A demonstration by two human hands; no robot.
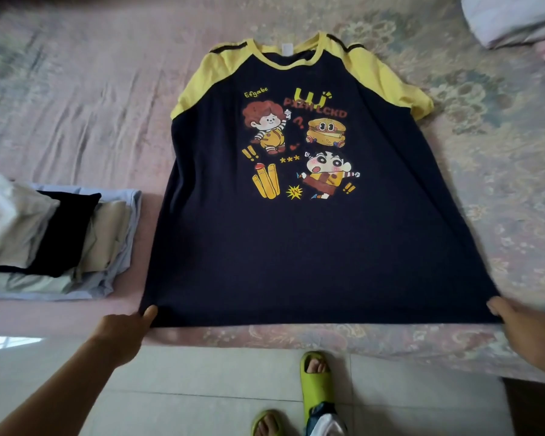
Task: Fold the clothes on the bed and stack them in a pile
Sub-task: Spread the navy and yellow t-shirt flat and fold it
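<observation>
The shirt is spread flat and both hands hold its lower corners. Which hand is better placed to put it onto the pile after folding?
Probably the left hand: the pile of folded clothes lies on its side of the navy T-shirt with yellow sleeves, while the right hand would cross over.

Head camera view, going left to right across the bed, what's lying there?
Pile of folded clothes → navy and yellow t-shirt spread flat, its hem corners pinched by the left hand and right hand → white bundle at the far right.

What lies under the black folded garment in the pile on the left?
Under the black folded garment show beige and light blue folded pieces, then the bed sheet. Any middle layers are covered.
</observation>
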